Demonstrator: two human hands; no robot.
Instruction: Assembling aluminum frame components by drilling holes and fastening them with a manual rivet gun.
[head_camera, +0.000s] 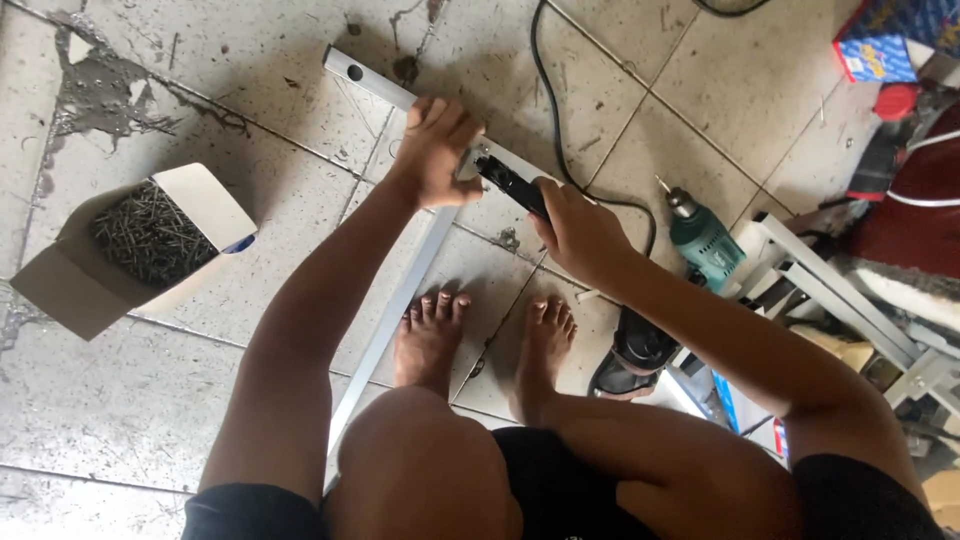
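A person squatting barefoot on a tiled floor works where two pale metal bars meet, seen from above.

The left hand (437, 148) presses down with fingers curled together over the corner where a metal bar (375, 82) running up and left meets a second bar (395, 310) running down towards the person's feet. The right hand (578, 232) is clamped around the dark handles of a hand tool (508, 180), whose nose touches the joint just beside the left hand. To the left, well apart, an open cardboard box of screws (150, 235) sits on bare tile with open floor around it. To the right the room is crowded: a black cable (545, 110), a green power drill (703, 240), a black sandal (632, 355) and a white metal frame (830, 290) lie near the right arm.
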